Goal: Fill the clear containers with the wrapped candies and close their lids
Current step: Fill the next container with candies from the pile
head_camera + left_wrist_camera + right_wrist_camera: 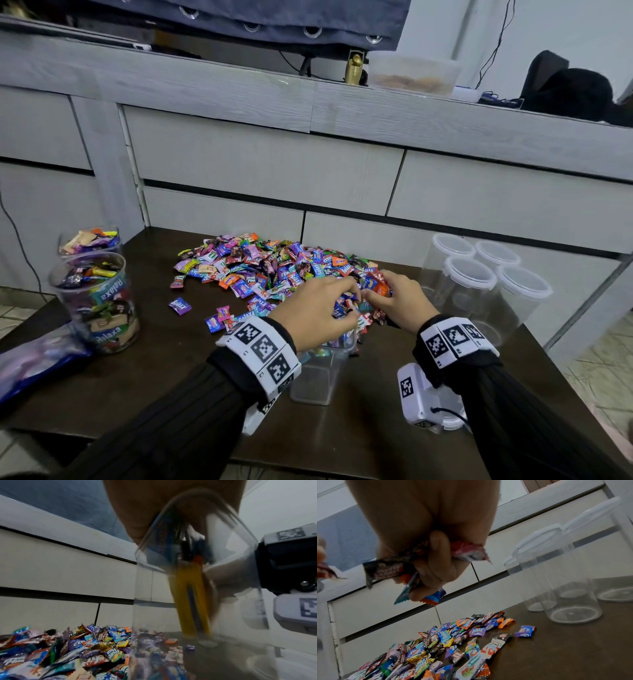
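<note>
An open clear container stands on the dark table in front of a wide pile of wrapped candies. Both hands hover over its mouth. My left hand curls round a bunch of candies; in the left wrist view a yellow candy streaks down inside the container. My right hand grips several candies, with wrappers sticking out between its fingers. The container's bottom holds very little.
Two clear containers full of candies stand at the table's left edge, without lids. Several empty containers with white lids are grouped at the right. A blue bag lies front left. A grey drawer unit rises behind the table.
</note>
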The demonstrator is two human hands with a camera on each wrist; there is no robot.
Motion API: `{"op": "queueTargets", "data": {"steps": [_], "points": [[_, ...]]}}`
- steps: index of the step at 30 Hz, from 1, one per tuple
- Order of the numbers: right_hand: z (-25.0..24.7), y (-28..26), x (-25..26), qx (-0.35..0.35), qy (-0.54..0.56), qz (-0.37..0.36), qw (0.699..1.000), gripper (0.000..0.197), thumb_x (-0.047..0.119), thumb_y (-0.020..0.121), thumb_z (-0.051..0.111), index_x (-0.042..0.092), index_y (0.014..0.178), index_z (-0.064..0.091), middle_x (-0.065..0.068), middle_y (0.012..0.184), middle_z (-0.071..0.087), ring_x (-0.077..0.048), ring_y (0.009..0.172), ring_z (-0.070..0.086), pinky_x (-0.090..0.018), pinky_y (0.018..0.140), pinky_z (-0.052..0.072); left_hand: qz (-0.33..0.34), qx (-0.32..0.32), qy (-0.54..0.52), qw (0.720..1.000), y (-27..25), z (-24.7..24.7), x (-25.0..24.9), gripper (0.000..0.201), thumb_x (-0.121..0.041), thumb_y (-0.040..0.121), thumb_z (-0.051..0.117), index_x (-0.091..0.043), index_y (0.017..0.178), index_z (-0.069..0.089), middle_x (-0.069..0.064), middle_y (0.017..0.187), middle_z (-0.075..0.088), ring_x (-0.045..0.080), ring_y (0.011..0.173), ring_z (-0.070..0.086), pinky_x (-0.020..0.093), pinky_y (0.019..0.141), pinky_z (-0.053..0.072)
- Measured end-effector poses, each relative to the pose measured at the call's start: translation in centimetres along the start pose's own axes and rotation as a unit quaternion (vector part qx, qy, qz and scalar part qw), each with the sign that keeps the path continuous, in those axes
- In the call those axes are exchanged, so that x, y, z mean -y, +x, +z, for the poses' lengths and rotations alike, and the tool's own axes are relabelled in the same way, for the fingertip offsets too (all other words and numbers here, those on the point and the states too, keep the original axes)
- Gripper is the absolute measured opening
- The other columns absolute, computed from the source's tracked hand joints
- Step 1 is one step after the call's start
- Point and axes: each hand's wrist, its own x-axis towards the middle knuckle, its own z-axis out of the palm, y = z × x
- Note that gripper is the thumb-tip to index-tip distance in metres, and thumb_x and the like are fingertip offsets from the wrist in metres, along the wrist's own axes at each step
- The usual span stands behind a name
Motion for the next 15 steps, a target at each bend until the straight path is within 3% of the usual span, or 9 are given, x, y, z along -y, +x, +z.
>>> {"op": "queueTargets", "data": {"steps": [5, 9, 12, 15], "points": [[0.1, 0.2, -0.1, -0.003, -0.013, 0.0, 1.0, 0.023, 0.034, 0.09, 0.061, 0.014, 0.084, 0.052, -0.001, 0.077, 0.057, -0.012, 0.065, 0.048, -0.011, 0.052, 0.033, 0.02, 0.036, 0.036, 0.999, -0.5, -0.7, 0.0, 0.018, -0.03, 0.093, 0.057, -0.024, 0.11, 0.056, -0.006, 0.107, 0.059, 0.01, 0.094, 0.052, 0.031, 0.085, 0.042], [0.1, 0.2, 0.0, 0.002, -0.008, -0.001, 1.0, 0.023, 0.034, 0.09, 0.06, 0.012, 0.088, 0.055, -0.005, 0.083, 0.062, -0.016, 0.072, 0.053, -0.016, 0.054, 0.032, 0.034, 0.055, 0.089, 0.994, -0.1, -1.4, -0.3, 0.023, -0.035, 0.092, 0.057, -0.024, 0.112, 0.058, -0.013, 0.08, 0.053, -0.002, 0.065, 0.046, 0.023, 0.063, 0.035], [0.0, 0.3, 0.0, 0.002, -0.005, -0.001, 1.0, 0.024, 0.035, 0.09, 0.061, 0.014, 0.085, 0.052, -0.002, 0.078, 0.059, -0.014, 0.067, 0.05, -0.012, 0.052, 0.034, 0.031, 0.083, 0.12, 0.989, -0.2, -1.9, -0.3, 0.019, -0.036, 0.094, 0.055, -0.022, 0.107, 0.06, -0.004, 0.082, 0.063, 0.009, 0.069, 0.054, 0.03, 0.069, 0.048], [-0.2, 0.4, 0.1, 0.004, -0.011, 0.008, 1.0, 0.027, 0.039, 0.09, 0.06, 0.013, 0.091, 0.053, 0.0, 0.08, 0.057, -0.017, 0.072, 0.05, -0.019, 0.054, 0.033, 0.034, 0.122, 0.158, 0.979, -0.6, -2.2, 0.1, 0.017, -0.035, 0.095, 0.053, -0.021, 0.102, 0.062, -0.006, 0.067, 0.054, 0.014, 0.068, 0.052, 0.035, 0.07, 0.05]]}}
